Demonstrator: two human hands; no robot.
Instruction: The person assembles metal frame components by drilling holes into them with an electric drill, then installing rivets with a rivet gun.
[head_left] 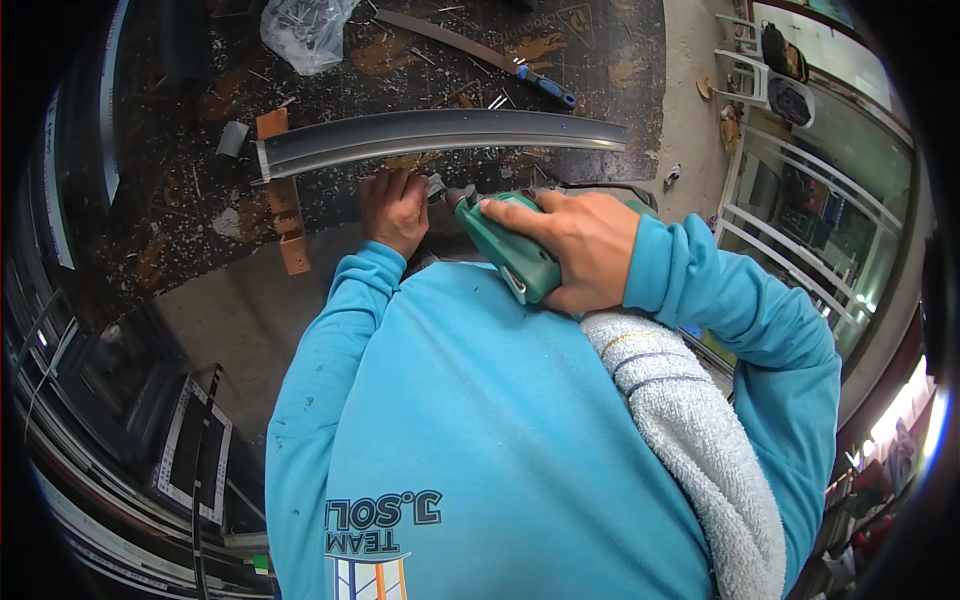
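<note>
My right hand [590, 240] is wrapped round a green power tool [510, 245], whose front end points left toward my other hand. My left hand [395, 208] rests at the table's near edge with its fingers curled down. A small grey metal piece [435, 186] shows beside its fingertips; whether the fingers grip it is hidden. Just beyond both hands lies a long, slightly curved grey metal profile [440, 135]. Its left end is over a strip of orange-brown blocks [284, 205].
The dark tabletop [330, 210] is strewn with shavings. On it lie a handsaw [450, 42] with a blue handle, a clear plastic bag [305, 35] and a small grey offcut [232, 138]. Metal profiles stand at the left. A white frame [790, 225] is at the right.
</note>
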